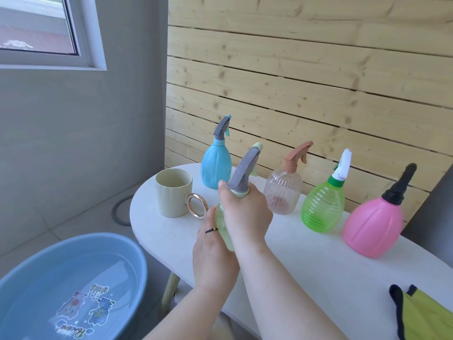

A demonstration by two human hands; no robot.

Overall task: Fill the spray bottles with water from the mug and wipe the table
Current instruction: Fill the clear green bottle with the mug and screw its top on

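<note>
1. Blue basin [73,278]: left of the mug and lower, off the table [294,253]. Water inside.
2. Mug [172,192]: on the table's left end, ring handle turned right toward the hands. Stiff and probably light; fill level not readable. Best taken by the ring handle.
3. Blue spray bottle [215,165]: just behind and right of the mug, upright, head on.
4. Pale green spray bottle [225,239]: just right of the mug, tilted, in both hands; base hidden.
   - Left hand [213,253] wrapped round the body from below.
   - Right hand [245,212] clamped over the collar under the grey sprayer head.
   - Judged thin plastic: light, yielding to a squeeze, slippery if wet.
   - Firm hold low on the body, twist at the collar, no levering on the head.
5. Clear pink bottle [282,192], ribbed green bottle [322,207] and pink bottle [372,229]: in a row further right of the mug, upright, heads on.
6. Yellow-green cloth [426,315]: far right of the mug, at the near edge. Soft and limp; easy to bunch for wiping.
</note>
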